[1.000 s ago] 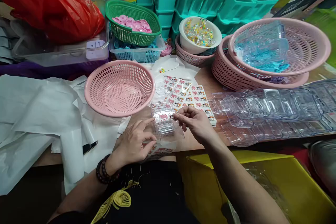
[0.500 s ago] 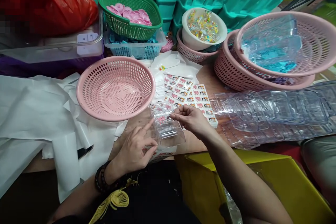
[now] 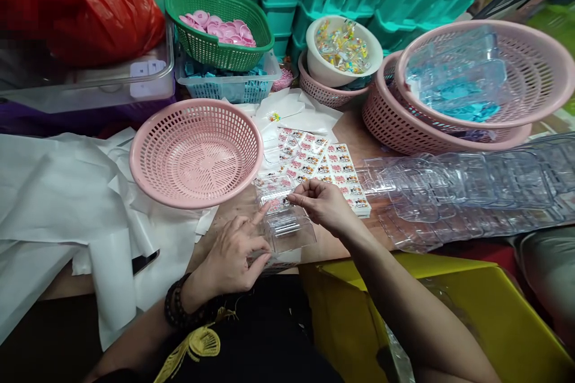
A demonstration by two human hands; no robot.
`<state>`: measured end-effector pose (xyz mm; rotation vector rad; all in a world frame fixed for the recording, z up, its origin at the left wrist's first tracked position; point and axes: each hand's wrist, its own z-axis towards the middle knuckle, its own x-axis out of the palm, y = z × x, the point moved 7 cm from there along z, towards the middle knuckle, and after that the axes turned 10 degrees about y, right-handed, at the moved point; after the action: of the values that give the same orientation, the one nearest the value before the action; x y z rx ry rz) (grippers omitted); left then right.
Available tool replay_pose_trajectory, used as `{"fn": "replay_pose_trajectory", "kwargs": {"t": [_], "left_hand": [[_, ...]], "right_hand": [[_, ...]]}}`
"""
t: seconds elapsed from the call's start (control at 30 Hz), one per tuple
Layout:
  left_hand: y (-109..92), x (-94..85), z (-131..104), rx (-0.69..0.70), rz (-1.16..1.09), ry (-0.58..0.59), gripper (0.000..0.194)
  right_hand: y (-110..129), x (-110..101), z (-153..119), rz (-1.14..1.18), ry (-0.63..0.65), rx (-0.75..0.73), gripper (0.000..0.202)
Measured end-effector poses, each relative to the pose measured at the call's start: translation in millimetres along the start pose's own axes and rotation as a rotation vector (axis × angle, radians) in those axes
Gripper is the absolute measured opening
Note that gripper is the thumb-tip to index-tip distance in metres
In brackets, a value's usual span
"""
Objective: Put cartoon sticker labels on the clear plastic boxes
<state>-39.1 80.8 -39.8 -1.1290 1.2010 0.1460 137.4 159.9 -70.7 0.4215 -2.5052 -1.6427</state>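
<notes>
A clear plastic blister case lies open on the wooden table near its front edge. My left hand steadies its near side, with the index finger pointing up against the case. My right hand pinches a small printed card at the case's far half. Beyond my hands lie sheets of printed cartoon cards.
An empty pink basket sits at left on white paper. Clear stacked blister cases stretch to the right. Behind are larger pink baskets, a white bowl of candy-like items, a green basket of pink discs and a yellow bin below.
My left index finger has lifted and now points up at the case. My right hand has shifted slightly left over the case. The camera view moved a little.
</notes>
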Motion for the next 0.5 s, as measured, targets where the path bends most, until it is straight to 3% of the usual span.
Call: {"fn": "replay_pose_trajectory", "kwargs": {"t": [0.5], "left_hand": [[5.7, 2.6, -2.9, -0.011, -0.034, -0.011, 0.011]], "right_hand": [[4.2, -0.3, -0.7, -0.023, 0.012, 0.007, 0.052]]}}
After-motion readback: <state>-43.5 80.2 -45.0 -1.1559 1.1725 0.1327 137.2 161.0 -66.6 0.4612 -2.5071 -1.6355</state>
